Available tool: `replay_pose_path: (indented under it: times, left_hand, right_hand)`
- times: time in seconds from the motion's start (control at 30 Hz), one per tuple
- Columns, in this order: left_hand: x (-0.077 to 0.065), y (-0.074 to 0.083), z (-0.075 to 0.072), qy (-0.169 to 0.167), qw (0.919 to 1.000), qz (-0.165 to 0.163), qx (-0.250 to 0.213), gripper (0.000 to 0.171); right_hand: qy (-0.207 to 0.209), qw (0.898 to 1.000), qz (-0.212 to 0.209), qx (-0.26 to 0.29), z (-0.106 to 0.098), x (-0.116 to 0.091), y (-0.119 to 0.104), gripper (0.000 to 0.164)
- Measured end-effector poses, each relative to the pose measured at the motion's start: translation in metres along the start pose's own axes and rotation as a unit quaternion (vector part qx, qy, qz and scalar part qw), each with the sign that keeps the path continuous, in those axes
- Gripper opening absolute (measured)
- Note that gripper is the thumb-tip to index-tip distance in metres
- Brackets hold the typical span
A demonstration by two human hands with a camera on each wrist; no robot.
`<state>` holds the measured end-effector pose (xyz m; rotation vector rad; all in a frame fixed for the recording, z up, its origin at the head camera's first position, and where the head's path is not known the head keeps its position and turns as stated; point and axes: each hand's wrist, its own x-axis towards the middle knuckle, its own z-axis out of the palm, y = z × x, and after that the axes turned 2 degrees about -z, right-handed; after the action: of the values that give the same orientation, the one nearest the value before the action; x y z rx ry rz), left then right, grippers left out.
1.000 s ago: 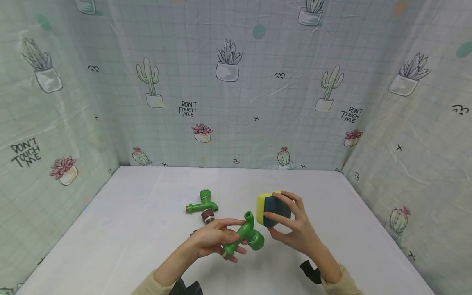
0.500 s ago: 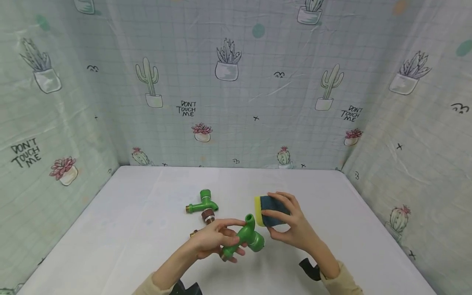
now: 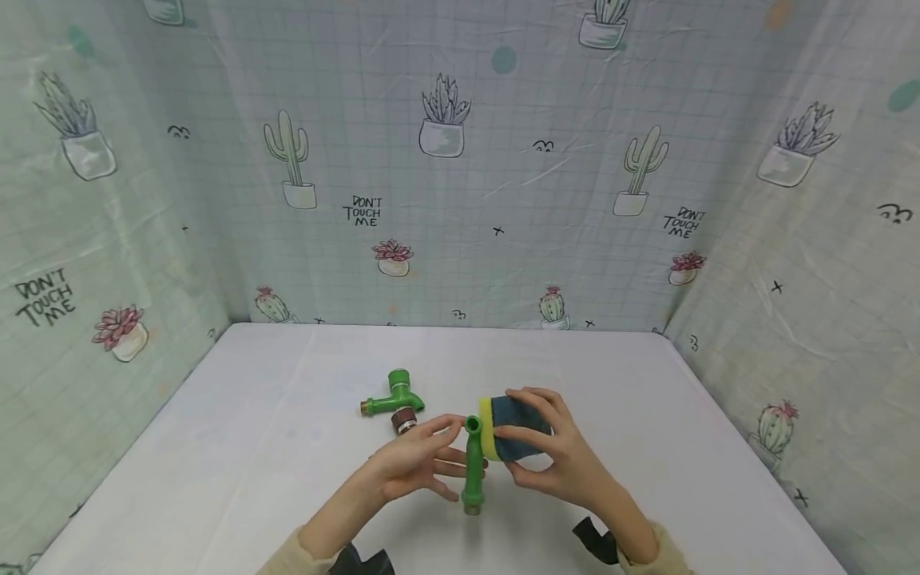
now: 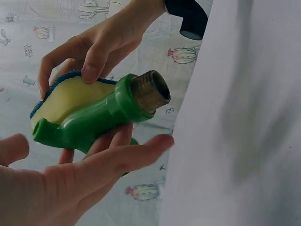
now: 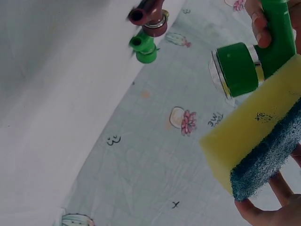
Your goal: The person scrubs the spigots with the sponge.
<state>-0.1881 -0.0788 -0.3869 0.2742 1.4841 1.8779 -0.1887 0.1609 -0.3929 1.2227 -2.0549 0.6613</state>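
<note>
In the head view a green tap stands on end between both hands, above the table. My left hand supports it with extended fingers, the thumb lifted off it. The tap's brass threaded end shows in the left wrist view, and its green cap in the right wrist view. My right hand grips a sponge, yellow with a dark blue scouring side. The sponge's yellow face lies against the tap, opposite the left fingers.
Behind the left hand, another green tap and a brown-red tap lie on the white table. A cactus-print cloth rises at the back and sides. Dark wrist mounts sit by both forearms.
The sponge has come left and slightly down against the tap. The tap has turned, its cap going out of sight in the head view. My left thumb has let go and the fingers have straightened.
</note>
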Motion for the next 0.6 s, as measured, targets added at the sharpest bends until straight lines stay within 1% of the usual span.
replay_pose_path:
  times: [0.07,0.1,0.13,0.27,0.33,0.37,0.47,0.6]
  left_hand:
    - [0.001,-0.001,0.000,-0.002,0.9999,0.004,-0.010,0.046]
    - [0.002,-0.001,-0.001,0.002,0.9998,0.007,-0.017,0.046]
    - [0.003,-0.002,-0.001,0.009,0.9995,0.009,-0.028,0.043]
    - [0.005,-0.003,-0.002,0.044,0.9972,0.015,-0.059,0.044]
    - [0.006,-0.004,-0.003,0.050,0.9963,0.016,-0.067,0.048]
    - [0.006,-0.004,-0.003,0.050,0.9963,0.017,-0.068,0.052]
    - [0.007,-0.004,-0.005,0.052,0.9956,0.023,-0.074,0.049]
    - [0.005,-0.003,-0.009,0.064,0.9954,0.037,-0.062,0.056]
  right_hand:
    - [-0.011,1.000,-0.001,-0.008,0.003,0.000,-0.003,0.031]
    - [-0.016,1.000,-0.003,-0.013,0.004,0.000,-0.004,0.031]
    - [-0.023,1.000,-0.005,-0.018,0.005,-0.001,-0.005,0.031]
    - [-0.047,0.998,-0.009,-0.041,0.009,-0.004,-0.009,0.033]
    - [-0.055,0.997,-0.007,-0.050,0.010,-0.007,-0.011,0.037]
    - [-0.058,0.997,-0.006,-0.054,0.010,-0.008,-0.011,0.039]
    - [-0.065,0.996,0.000,-0.067,0.009,-0.013,-0.010,0.043]
    - [-0.071,0.994,0.021,-0.080,0.003,-0.019,-0.005,0.041]
